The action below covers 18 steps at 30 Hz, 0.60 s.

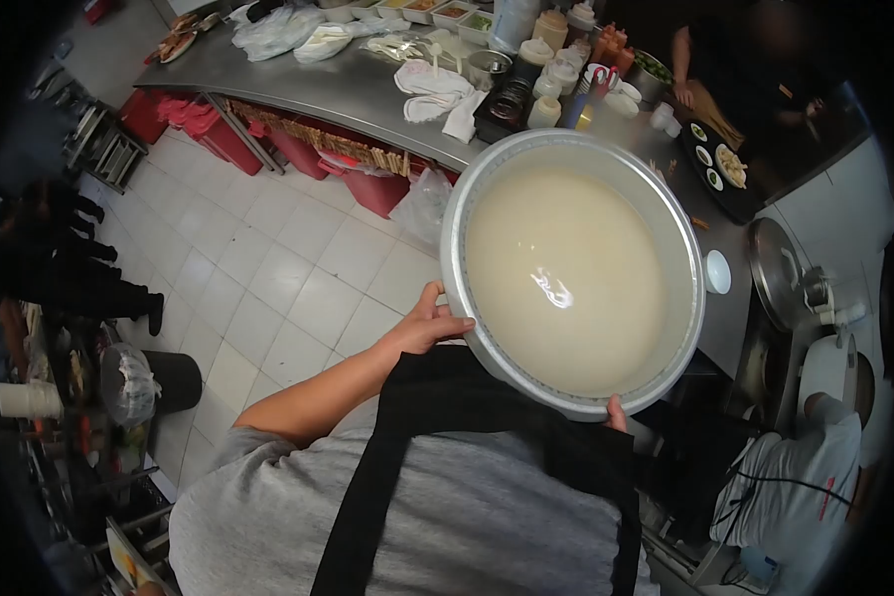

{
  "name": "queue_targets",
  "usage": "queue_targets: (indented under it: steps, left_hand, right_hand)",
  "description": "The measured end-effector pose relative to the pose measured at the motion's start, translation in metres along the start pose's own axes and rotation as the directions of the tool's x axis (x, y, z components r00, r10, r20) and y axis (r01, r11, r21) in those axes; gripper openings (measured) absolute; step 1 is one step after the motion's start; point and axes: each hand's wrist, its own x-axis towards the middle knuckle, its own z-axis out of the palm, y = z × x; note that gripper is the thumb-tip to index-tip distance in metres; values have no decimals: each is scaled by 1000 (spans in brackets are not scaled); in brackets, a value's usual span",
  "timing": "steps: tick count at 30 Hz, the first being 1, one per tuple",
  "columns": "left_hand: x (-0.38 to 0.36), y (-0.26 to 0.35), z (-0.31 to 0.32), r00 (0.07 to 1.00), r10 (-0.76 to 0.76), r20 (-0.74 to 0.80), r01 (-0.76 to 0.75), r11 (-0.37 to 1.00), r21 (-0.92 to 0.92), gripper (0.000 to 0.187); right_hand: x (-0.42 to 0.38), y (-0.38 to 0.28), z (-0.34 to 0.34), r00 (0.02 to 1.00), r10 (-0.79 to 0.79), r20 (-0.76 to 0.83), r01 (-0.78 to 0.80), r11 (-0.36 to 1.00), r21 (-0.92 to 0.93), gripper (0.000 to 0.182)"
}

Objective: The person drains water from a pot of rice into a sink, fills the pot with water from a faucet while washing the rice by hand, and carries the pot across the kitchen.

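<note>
A large round metal pot is held up in front of my chest, tilted toward my view. Cloudy, cream-coloured liquid fills much of it, with a bright light reflection on its surface. My left hand grips the pot at its left side, thumb against the outer wall and the other fingers partly behind it. Of my right hand only a digit shows, pressed at the lower rim; its remaining fingers are hidden beneath the pot.
Beyond the pot runs a steel counter with white cloths, sauce bottles and a black tray. Red bins stand under it. People in dark clothes are at far right and left; another person in a grey shirt is close on the right.
</note>
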Motion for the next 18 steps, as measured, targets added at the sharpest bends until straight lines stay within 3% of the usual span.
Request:
queue_targets:
  steps: [2,7,10,13,18]
  left_hand:
    - [-4,5,4,995,-86,-52,86,996,-18,65]
    - [-12,10,18,993,-96,-68,97,995,16,62]
    - [-11,3,16,995,-57,-81,61,997,44,67]
    - [-8,-3,14,997,-20,-75,23,999,38,72]
    - [-10,-1,18,997,-6,-80,10,999,51,73]
  right_hand:
    - [3,-2,-1,997,79,24,-79,997,22,51]
    - [-2,-6,11,991,136,4,-136,990,42,53]
    - [-15,-2,37,999,36,-30,-35,999,16,56]
    - [0,0,10,998,32,53,-30,999,-42,58]
    - [-2,-1,21,1000,-5,-18,4,997,-76,60]
